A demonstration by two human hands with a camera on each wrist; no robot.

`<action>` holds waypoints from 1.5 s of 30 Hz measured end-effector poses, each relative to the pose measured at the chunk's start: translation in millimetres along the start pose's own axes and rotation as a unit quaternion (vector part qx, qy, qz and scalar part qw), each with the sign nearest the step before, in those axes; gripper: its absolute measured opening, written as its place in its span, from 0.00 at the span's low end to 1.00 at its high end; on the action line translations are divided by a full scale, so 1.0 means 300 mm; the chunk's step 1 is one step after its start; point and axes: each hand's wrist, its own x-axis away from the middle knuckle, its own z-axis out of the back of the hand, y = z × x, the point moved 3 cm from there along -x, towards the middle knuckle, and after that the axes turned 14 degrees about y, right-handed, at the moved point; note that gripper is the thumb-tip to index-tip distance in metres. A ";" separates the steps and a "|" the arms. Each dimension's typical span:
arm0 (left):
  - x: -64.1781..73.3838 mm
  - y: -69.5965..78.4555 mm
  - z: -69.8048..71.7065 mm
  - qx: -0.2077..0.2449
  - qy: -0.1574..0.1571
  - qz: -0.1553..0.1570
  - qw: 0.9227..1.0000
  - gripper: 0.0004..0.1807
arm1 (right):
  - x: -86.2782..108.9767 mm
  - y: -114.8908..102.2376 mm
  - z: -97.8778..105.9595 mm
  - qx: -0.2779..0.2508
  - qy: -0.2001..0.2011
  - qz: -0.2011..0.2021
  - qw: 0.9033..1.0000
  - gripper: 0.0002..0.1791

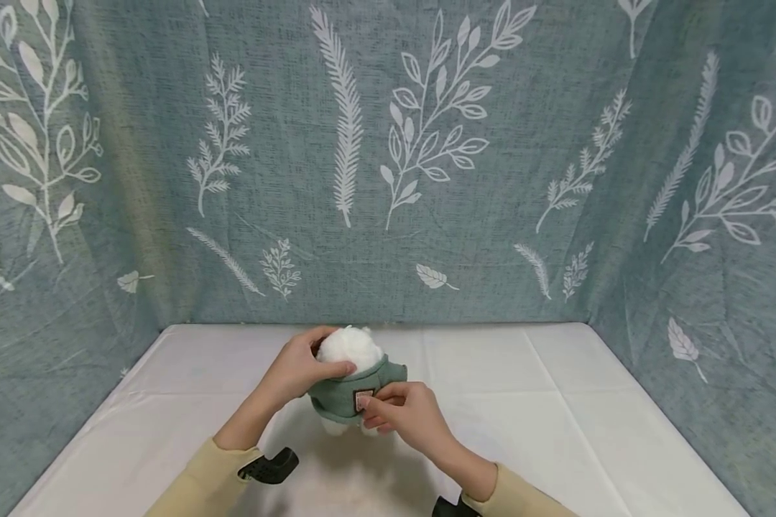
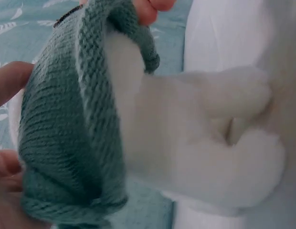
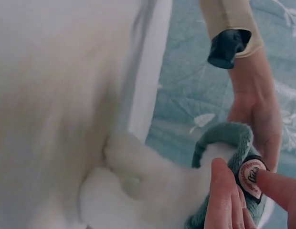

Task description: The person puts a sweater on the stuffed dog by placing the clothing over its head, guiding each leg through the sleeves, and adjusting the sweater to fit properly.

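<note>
A white plush toy [image 1: 349,348] wearing a green knitted sweater [image 1: 333,399] stands near the middle of the white table, its back of head towards the head camera. My left hand [image 1: 300,368] grips it around the head and the sweater's neck, thumb across the front side. With my right hand [image 1: 414,416] I pinch the sweater beside a dark-edged patch [image 3: 249,180], the thumb on the patch and the fingers under the hem. In the left wrist view the sweater's rolled hem gapes away from the white body and legs [image 2: 205,143].
The white-covered table [image 1: 524,402] is bordered by blue-green curtains [image 1: 388,273] with white leaf prints, at the back and both sides. A black wrist strap [image 1: 270,467] sits on each beige sleeve [image 1: 203,481].
</note>
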 end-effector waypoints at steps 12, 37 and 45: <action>-0.007 -0.009 -0.027 -0.022 0.014 0.006 1.000 0.30 | 0.011 0.001 -0.003 -0.056 0.000 0.010 0.998 0.09; -0.009 -0.004 -0.033 -0.005 0.047 -0.008 0.999 0.29 | 0.011 0.004 0.003 -0.098 0.007 -0.069 0.993 0.15; -0.016 -0.012 -0.043 0.013 0.058 0.006 0.998 0.27 | 0.053 0.012 0.020 -0.082 -0.024 -0.058 0.995 0.11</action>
